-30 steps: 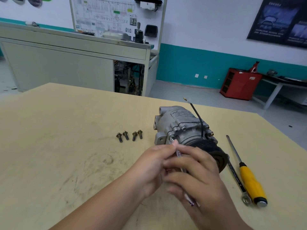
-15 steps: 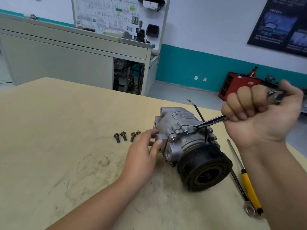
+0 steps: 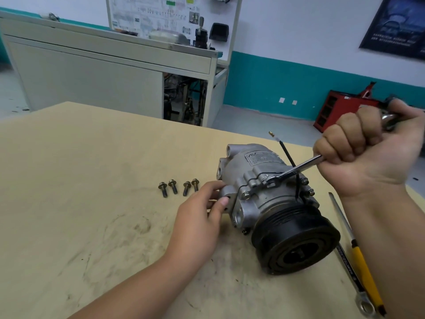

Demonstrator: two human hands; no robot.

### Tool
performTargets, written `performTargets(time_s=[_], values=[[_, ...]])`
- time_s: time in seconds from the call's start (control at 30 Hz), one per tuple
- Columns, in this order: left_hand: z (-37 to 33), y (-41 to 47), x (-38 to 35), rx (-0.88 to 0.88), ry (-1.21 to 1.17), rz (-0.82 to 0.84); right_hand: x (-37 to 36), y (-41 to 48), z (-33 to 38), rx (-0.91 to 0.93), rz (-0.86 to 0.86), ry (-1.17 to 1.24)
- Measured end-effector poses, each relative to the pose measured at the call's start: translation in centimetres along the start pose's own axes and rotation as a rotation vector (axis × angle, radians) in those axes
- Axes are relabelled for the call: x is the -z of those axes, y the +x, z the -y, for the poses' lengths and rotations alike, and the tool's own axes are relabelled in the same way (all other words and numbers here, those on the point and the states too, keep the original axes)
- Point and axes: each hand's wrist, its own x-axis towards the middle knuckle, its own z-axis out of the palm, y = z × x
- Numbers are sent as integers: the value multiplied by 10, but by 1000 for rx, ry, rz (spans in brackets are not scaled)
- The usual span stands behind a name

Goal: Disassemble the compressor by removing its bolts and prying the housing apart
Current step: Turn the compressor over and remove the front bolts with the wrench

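A silver compressor (image 3: 257,178) with a black pulley (image 3: 296,240) lies on its side on the wooden table (image 3: 80,180), pulley toward me. My right hand (image 3: 365,153) grips a chrome wrench (image 3: 292,172) in a fist, and the wrench's open jaw sits on a bolt on top of the housing. My left hand (image 3: 197,222) holds the compressor's left mounting ear, thumb on its face. Several loose bolts (image 3: 178,186) lie in a row to the left. A black wire (image 3: 287,157) sticks up from the housing.
A yellow-handled screwdriver (image 3: 363,268) and a second wrench (image 3: 351,277) lie on the table at the right, near its edge. Behind the table stand a grey workbench (image 3: 110,72) and a red cabinet (image 3: 340,111) on the floor.
A second ago both hands were together in front of the compressor. My right hand then rose with the wrench onto the top bolt; my left moved to the mounting ear. Little differs since half a second ago.
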Motion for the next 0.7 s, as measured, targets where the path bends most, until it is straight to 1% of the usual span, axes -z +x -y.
performTargets(time_s=[0.37,0.53,0.7], values=[[2,0,-1,-11,1,-29,4,7,4,-22,62,72],[2,0,-2,-5,-12,-28,2,9,-1,-57,113,52],[2,1,-1,0,-4,-33,0,10,-3,-45,68,85]])
